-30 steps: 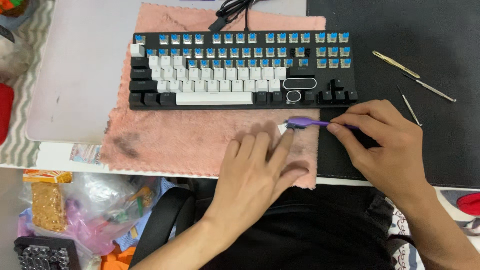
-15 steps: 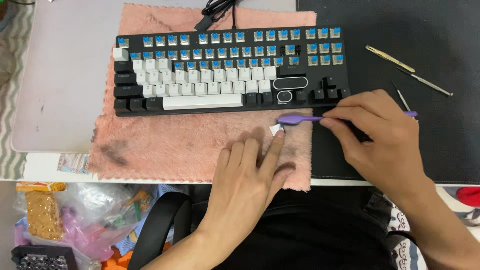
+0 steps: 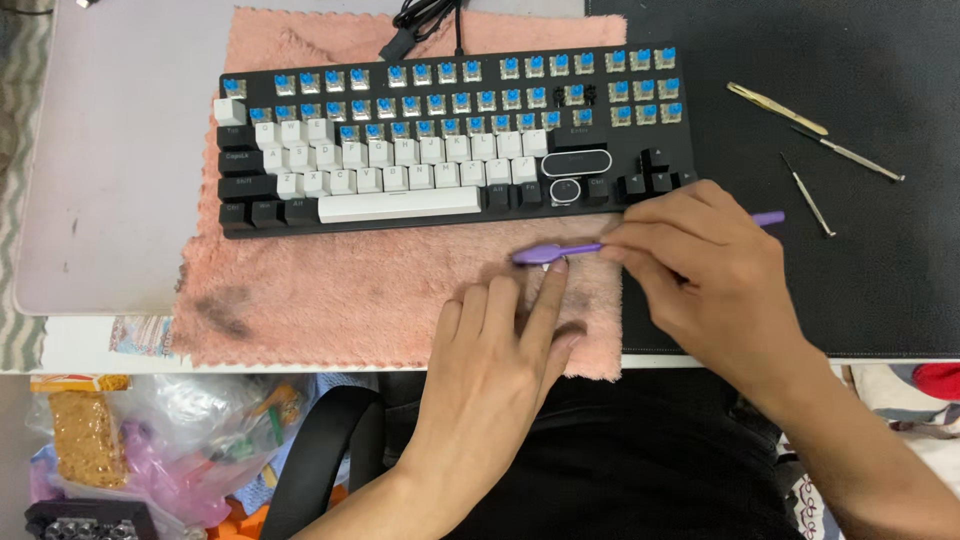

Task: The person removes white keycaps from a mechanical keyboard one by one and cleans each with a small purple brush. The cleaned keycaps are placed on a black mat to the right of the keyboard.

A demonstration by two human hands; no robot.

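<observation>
A black keyboard (image 3: 450, 140) with white keycaps and several bare blue switches lies on a pink towel (image 3: 340, 290). My right hand (image 3: 700, 270) grips a purple brush (image 3: 550, 252) by its handle, its head pointing left just below the keyboard. My left hand (image 3: 500, 350) rests flat on the towel, its index fingertip pressing a small white keycap under the brush head; the keycap is almost wholly hidden.
A black desk mat (image 3: 850, 100) at the right carries thin metal tools (image 3: 840, 152) and a pale stick (image 3: 775, 107). A grey mat (image 3: 110, 150) lies at the left. Plastic bags (image 3: 150, 440) and a black chair arm (image 3: 320, 460) sit below the table edge.
The view has shifted, so everything sits slightly higher and further left in frame. Both hands keep the same hold; the brush head stays over the keycap with only small movement.
</observation>
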